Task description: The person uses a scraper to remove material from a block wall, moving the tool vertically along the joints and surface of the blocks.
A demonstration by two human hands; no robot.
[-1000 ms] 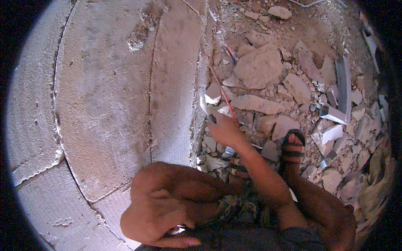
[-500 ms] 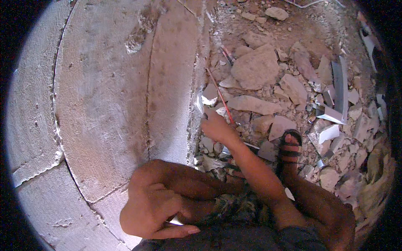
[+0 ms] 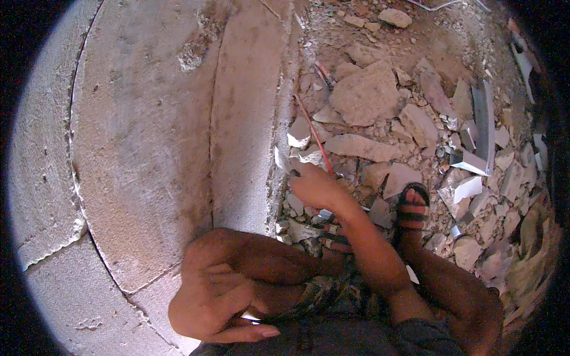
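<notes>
My right hand [image 3: 319, 188] is closed around what looks like a putty knife [image 3: 281, 159], its pale flat blade pointing to the wall's lower edge. A small black part of the tool shows at my fingers; most of the handle is hidden in the grip. The grey block wall [image 3: 151, 130] rises on the left, with dark joints between its blocks. On my bent left knee rests my left hand [image 3: 217, 302], holding nothing, its thumb stretched out to the right and its other fingers partly out of sight.
Broken stones [image 3: 366, 95] and rubble cover the ground to the right. A thin red rod [image 3: 314, 133] lies along the wall's foot. A bent metal channel [image 3: 484, 127] and pale scraps lie farther right. My sandalled foot [image 3: 411, 207] stands among the stones.
My right hand has shifted slightly right, and the blade has turned a little, now looking duller. My left hand stays on the knee.
</notes>
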